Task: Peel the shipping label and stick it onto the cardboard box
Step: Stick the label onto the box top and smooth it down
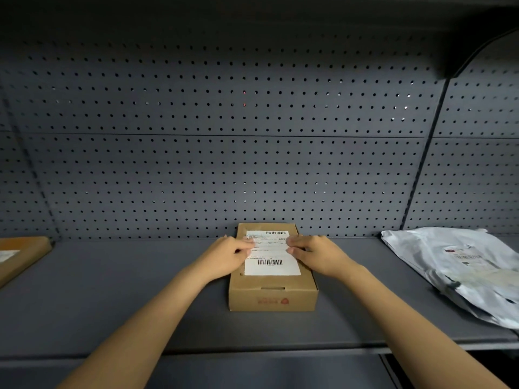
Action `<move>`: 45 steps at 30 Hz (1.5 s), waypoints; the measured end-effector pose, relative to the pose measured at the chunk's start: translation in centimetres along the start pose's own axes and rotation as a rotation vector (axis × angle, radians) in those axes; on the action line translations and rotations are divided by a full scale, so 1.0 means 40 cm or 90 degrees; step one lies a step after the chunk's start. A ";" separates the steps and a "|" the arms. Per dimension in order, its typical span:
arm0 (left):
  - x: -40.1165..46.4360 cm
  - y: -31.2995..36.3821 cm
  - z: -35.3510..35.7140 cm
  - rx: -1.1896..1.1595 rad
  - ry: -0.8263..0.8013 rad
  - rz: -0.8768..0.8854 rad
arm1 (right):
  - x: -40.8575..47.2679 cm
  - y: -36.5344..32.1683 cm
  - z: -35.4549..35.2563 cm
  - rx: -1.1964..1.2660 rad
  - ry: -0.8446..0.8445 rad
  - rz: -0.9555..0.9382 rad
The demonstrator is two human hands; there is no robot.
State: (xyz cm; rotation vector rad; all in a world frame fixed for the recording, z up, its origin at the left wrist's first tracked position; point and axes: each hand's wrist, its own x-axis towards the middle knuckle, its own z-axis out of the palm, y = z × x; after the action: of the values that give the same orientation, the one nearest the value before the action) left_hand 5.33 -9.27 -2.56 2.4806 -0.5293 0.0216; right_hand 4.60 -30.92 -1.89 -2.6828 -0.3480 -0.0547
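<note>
The cardboard box [272, 287] lies flat on the grey shelf [112, 304], serving as reference. Far left of it: a second carton [19, 256]. The left hand [224, 256] presses fingers flat on the shipping label [271, 262], which lies on the box lid. The right hand [317, 255] does likewise, apparently pinching nothing. Far right: a grey poly mailer [460, 270].

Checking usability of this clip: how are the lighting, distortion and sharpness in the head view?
Head view: dim overall, darkest at the top corners; wide-angle bending curves the pegboard rows and shelf edge; the shipping label is bright, its barcodes visible but small print unreadable; both hands, left and right, and the cardboard box look reasonably sharp; no harsh glare.
</note>
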 end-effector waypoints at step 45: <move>-0.083 0.008 0.026 -0.073 0.054 0.058 | -0.094 -0.028 0.032 0.066 0.031 -0.040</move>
State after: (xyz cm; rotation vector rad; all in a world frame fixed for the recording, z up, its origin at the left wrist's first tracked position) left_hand 2.03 -8.84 -3.69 2.3311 -0.5895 0.1287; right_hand 0.66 -30.29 -2.93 -2.5634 -0.4091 -0.1177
